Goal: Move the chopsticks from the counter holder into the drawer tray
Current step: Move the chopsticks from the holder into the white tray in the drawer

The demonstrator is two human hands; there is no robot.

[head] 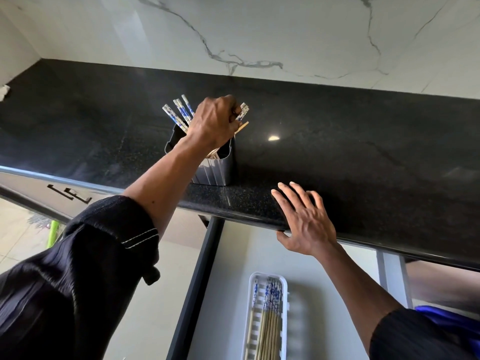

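At 6 o'clock, nearest the viewer, the white slotted drawer tray (267, 274) lies in the open drawer (228, 268). It already holds a bundle of laid chopsticks (270, 315), side by side, with their blue-and-white ends pointing away. That part of the job looks done.

Up toward 4 o'clock of centre, the right hand (306, 222) rests flat on the front edge of the black tabletop (363, 157). Its fingers are straight and spread and it holds nothing.

Just left of centre, near the tabletop's front edge, stands the dark counter holder (218, 170). Above its mouth the left hand (215, 120) has its fingers curled round the tops of the gripped chopsticks (243, 111). These have not left the holder, and how many it has cannot be told. At 10 o'clock of that hand, the loose chopsticks (179, 113) fan out of the holder untouched, and a plain wooden tip (242, 126) pokes out at 4 o'clock.

By my reckoning the task is about halfway. This handful needs lifting and carrying down to the tray, and at least one more trip should follow for what stays behind.
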